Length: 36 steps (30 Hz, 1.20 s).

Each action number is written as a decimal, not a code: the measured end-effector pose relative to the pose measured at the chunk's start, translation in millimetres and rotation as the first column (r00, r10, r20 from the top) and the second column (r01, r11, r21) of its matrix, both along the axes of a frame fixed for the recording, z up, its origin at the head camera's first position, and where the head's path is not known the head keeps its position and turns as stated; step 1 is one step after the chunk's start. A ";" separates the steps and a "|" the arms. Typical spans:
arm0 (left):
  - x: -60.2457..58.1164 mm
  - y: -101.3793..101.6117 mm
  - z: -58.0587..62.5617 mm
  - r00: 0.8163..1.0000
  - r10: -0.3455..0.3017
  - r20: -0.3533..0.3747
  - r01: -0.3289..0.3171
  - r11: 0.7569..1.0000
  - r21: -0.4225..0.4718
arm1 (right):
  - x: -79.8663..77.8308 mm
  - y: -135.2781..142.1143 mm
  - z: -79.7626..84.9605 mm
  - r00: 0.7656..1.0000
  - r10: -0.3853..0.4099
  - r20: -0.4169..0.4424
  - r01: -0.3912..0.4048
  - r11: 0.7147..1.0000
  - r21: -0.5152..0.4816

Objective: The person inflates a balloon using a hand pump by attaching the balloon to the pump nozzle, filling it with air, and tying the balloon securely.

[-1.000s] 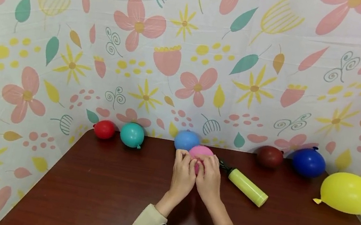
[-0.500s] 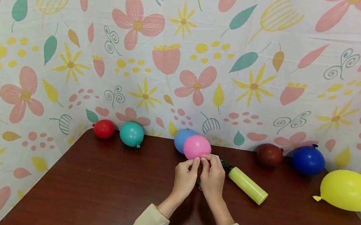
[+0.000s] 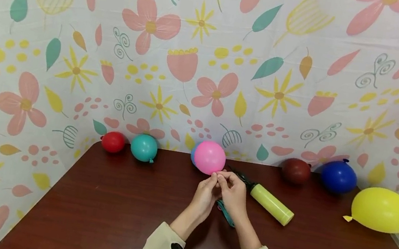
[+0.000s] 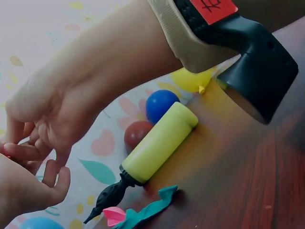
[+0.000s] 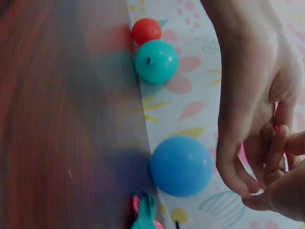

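One pink balloon [image 3: 210,157] mostly hides the light-blue balloon [image 5: 181,166] behind.

The pink balloon [image 3: 210,157] is inflated, nearly round, smooth and taut, with a soft sheen. Its rounded body points up and away, the narrow end tapering down to where left fingers [image 3: 210,182] and right fingers [image 3: 232,177] pinch it; the neck is mostly hidden there. From the head view, it overlaps a light blue balloon [image 5: 181,166].

Floral backdrop [image 3: 91,38]: bright, soft light from here
Pink balloon [image 3: 210,157]: brightly lit
Tabletop [image 5: 52,119]: smeared reflections
Wrist views: dimmer, hazier
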<state>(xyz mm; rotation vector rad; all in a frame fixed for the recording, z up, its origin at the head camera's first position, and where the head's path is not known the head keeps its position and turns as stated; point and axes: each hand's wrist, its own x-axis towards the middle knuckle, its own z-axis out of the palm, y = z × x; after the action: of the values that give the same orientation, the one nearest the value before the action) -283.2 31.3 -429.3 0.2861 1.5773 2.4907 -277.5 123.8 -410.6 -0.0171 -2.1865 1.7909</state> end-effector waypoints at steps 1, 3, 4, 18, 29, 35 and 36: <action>0.3 0.8 -0.5 1.000 -0.006 -0.004 0.006 1.000 0.002 | -0.3 -0.9 -0.6 1.000 -0.003 0.014 0.003 0.999 -0.034; 0.9 3.7 -1.6 1.000 -0.015 -0.019 0.015 1.000 -0.009 | -0.5 -2.9 -1.2 0.999 -0.015 0.033 0.019 0.994 -0.107; 1.1 5.7 -1.7 0.999 -0.007 -0.033 0.006 1.000 -0.018 | -0.2 -3.8 -1.1 0.999 -0.022 0.042 0.028 0.990 -0.140; 3.8 11.8 2.9 0.965 0.251 -0.079 -0.244 0.965 0.093 | 2.0 -12.0 2.3 0.997 0.000 0.081 0.014 0.986 -0.164; -18.4 -21.1 19.0 0.939 0.344 0.029 -0.343 0.923 0.175 | 1.2 -19.0 -1.5 0.994 0.044 0.097 -0.014 0.957 -0.290; -33.7 -53.1 26.4 0.918 0.390 0.072 -0.397 0.900 0.178 | 0.8 -15.2 0.7 0.995 0.048 0.092 -0.026 0.973 -0.228; -35.5 -57.7 28.2 0.918 0.390 0.073 -0.397 0.901 0.177 | 0.2 -13.9 1.8 0.995 0.045 0.088 -0.025 0.975 -0.221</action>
<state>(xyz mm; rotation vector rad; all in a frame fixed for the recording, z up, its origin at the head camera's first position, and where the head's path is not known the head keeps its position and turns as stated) -318.8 -26.4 -401.1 -0.0663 1.5103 2.9381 -277.3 109.9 -408.8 -0.1139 -2.0487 2.0830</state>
